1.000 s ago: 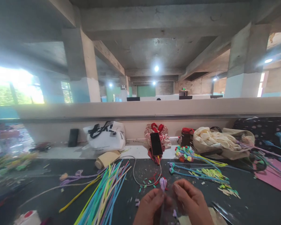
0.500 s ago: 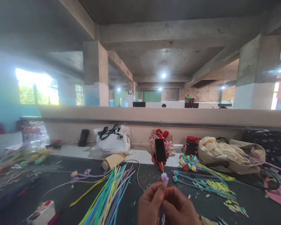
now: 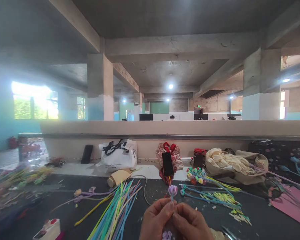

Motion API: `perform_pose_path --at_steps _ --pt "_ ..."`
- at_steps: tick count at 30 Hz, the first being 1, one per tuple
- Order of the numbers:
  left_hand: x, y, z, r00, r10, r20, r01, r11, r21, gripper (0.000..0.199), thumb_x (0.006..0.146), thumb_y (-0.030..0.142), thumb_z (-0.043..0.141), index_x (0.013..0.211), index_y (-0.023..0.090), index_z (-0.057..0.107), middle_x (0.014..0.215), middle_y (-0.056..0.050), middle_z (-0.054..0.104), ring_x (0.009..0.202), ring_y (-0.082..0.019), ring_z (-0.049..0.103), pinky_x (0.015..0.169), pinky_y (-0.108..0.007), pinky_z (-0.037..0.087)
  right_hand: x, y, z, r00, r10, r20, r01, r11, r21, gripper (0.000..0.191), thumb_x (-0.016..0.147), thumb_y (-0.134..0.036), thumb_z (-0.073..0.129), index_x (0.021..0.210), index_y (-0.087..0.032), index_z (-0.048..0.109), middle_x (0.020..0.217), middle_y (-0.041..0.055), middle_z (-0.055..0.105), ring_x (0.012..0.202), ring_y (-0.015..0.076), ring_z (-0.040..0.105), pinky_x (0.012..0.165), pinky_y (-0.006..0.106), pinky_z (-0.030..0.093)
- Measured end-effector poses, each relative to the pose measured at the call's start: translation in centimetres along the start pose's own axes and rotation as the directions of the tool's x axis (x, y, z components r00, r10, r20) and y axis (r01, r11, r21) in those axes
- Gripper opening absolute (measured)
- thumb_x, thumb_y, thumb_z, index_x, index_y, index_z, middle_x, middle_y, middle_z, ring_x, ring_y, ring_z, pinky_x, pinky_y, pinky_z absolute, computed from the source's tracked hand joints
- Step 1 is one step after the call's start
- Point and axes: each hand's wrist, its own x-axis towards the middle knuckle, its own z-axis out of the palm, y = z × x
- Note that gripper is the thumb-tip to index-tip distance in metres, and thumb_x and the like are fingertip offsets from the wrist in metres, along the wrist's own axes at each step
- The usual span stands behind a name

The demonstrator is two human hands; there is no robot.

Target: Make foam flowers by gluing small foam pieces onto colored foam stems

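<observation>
My left hand [image 3: 156,218] and my right hand [image 3: 190,220] meet at the bottom centre, fingertips pinched together on the stem of a small purple flower [image 3: 172,190]. The flower stands upright above the fingertips, with a light blue part under its head. Below, between the palms, another purple piece [image 3: 167,235] shows in part. To the left lies a fan of coloured fuzzy stems [image 3: 117,210]. Blue-tipped stems [image 3: 205,197] rest to the right of my hands.
A phone [image 3: 168,164] leans on a red patterned bag [image 3: 176,156] behind the flower. A white bag [image 3: 118,155] stands back left, a beige cloth bag [image 3: 236,168] back right. Cut pieces [image 3: 225,198] and pink paper [image 3: 293,206] lie at the right.
The view has tilted up and shifted slightly right. More of the flower's stem shows above my fingertips, and a purple piece has come into view between my palms.
</observation>
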Motion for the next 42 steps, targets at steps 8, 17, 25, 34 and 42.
perform_pose_path --at_steps 8,17,25,34,42 --pt "-1.3 1.4 0.2 0.999 0.008 0.049 -0.007 1.0 -0.029 0.011 0.062 0.021 0.067 0.064 0.011 0.063 0.055 -0.003 0.062 0.05 -0.01 0.054 0.052 -0.021 0.039 -0.5 -0.3 0.4 0.997 -0.077 0.003 0.074 0.935 -0.346 0.038 0.065 -0.052 0.056 0.064 -0.014 0.061 0.053 -0.0007 0.055 0.049 0.0104 0.046 0.047 0.02 0.035" --pt "-2.4 3.7 -1.0 0.992 -0.123 0.04 0.122 0.992 0.041 0.01 0.066 0.021 0.063 0.064 0.014 0.056 0.058 0.002 0.056 0.041 -0.005 0.047 0.037 -0.015 0.036 -1.3 -3.5 -5.2 0.991 0.099 -0.092 -0.131 0.877 -0.462 0.021 0.072 -0.035 0.05 0.077 -0.016 0.056 0.059 -0.0027 0.057 0.035 0.0054 0.043 0.033 0.016 0.028" --pt "1.2 2.4 -4.2 0.978 -0.182 0.102 0.178 0.983 0.049 0.011 0.065 0.018 0.063 0.065 0.012 0.053 0.058 0.004 0.049 0.038 0.001 0.032 0.03 -0.008 0.019 -1.1 -0.3 -7.2 0.984 0.17 0.054 -0.076 0.675 -0.734 0.011 0.072 -0.022 0.047 0.064 -0.018 0.054 0.051 -0.0063 0.048 0.044 0.0084 0.051 0.044 0.018 0.036" --pt "2.5 1.3 -6.9 0.979 -0.2 0.048 0.2 0.98 -0.001 0.014 0.067 0.022 0.061 0.063 0.012 0.051 0.057 0.005 0.045 0.036 0.001 0.024 0.028 -0.008 0.013 1.2 1.0 -6.6 0.934 0.236 0.266 0.177 0.342 -0.923 0.02 0.076 -0.02 0.043 0.07 -0.019 0.062 0.064 -0.0003 0.063 0.062 0.0137 0.057 0.056 0.021 0.037" --pt "2.5 1.5 -7.1 0.981 -0.191 0.014 0.191 0.982 -0.002 0.013 0.07 0.021 0.057 0.063 0.013 0.05 0.059 0.005 0.046 0.036 0.002 0.024 0.028 -0.008 0.012 2.5 3.6 -3.6 0.738 0.319 0.595 0.548 0.231 -0.804 0.026 0.078 -0.017 0.043 0.094 -0.027 0.06 0.092 0.002 0.06 0.073 0.0143 0.057 0.059 0.022 0.036"
